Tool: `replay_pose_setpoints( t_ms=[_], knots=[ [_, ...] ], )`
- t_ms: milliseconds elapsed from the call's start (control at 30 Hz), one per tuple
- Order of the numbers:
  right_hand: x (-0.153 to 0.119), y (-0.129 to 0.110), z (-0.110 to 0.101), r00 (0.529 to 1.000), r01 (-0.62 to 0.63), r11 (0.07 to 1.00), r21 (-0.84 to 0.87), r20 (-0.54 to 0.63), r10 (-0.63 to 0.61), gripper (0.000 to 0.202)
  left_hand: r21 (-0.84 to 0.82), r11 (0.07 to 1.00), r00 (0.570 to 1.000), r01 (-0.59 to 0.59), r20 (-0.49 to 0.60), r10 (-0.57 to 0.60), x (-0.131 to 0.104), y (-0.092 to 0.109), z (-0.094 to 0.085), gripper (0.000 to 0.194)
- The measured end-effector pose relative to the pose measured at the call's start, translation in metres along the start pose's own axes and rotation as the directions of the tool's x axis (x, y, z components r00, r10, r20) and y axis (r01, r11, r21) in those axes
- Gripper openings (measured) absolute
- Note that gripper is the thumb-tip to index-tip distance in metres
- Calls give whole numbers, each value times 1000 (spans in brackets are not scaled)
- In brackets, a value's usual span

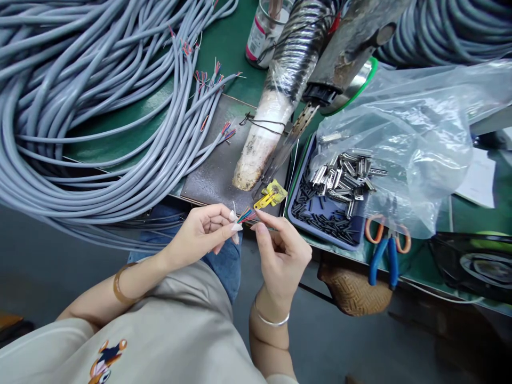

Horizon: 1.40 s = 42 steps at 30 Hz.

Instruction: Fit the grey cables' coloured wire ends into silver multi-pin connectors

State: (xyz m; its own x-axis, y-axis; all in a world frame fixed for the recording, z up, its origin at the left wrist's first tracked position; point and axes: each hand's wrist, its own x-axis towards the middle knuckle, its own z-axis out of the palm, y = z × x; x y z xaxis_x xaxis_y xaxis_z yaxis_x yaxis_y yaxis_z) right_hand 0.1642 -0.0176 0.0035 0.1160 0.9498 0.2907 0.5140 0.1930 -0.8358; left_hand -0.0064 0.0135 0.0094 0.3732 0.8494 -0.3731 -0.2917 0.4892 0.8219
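With closed fingers, our left hand point(208, 230) pinches thin multicoloured wires point(245, 215), likely light, bendy, best held near their base; right hand point(283, 250) slightly parted, grip unclear.

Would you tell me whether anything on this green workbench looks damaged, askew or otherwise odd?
The white, film-wrapped end of the dark, shiny ribbed hose is stained brown and black at its tip, perhaps scorched or dirty. The blue-handled pliers overhang the green bench, so they might get knocked off.
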Motion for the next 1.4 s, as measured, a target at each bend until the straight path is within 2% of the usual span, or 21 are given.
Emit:
replay_pose_setpoints(
  t_ms=[167,300,333,433,500,567,633,867,933,1000,1067,1133,1300,1400],
  knots=[
    [-1,3,1,999,45,999,-27,-4,-45,15,25,1000,1000,11,-22,-11,0,-1,0,41],
    [0,3,3,996,82,993,-81,-37,-85,3,39,999,999,10,-39,-9,1,1,-2,41],
    [0,3,3,996,82,992,-91,-24,-85,6,38,999,999,6,-46,-4,1,1,-3,41],
    [2,1,1,994,46,995,-90,104,-37,15,32,999,999,4,-40,-3,2,3,-4,42],
    [3,1,-1,990,-19,998,-59,136,27,14,29,1000,1000,10,-15,-10,1,4,-5,41],
    [3,1,-2,991,-84,996,-12,101,84,13,24,1000,1000,16,6,-16,1,5,-5,41],
    [3,1,-2,991,-108,994,23,77,106,22,19,1000,1000,18,19,-18,1,5,-4,41],
    [5,0,2,996,-77,997,30,58,75,9,-10,1000,999,-24,30,25,1,2,-4,40],
    [3,-2,2,998,-19,1000,3,64,19,10,-12,999,999,-38,18,39,2,1,-5,41],
    [-1,-5,3,988,126,990,-65,100,-119,10,-3,998,998,-58,-9,58,2,1,-4,41],
    [-4,-6,4,945,308,939,-153,162,-284,11,8,996,995,-88,-42,89,2,0,-3,42],
    [-6,-7,5,910,401,895,-196,196,-365,13,25,992,990,-120,-66,122,2,-2,-3,42],
    [-7,-5,1,963,269,954,-132,58,-264,15,113,962,951,-247,-164,263,2,-14,-2,33],
    [-8,-5,-2,975,221,974,-51,42,-219,10,171,936,924,-307,-183,337,2,-22,-3,28]
  ],
)
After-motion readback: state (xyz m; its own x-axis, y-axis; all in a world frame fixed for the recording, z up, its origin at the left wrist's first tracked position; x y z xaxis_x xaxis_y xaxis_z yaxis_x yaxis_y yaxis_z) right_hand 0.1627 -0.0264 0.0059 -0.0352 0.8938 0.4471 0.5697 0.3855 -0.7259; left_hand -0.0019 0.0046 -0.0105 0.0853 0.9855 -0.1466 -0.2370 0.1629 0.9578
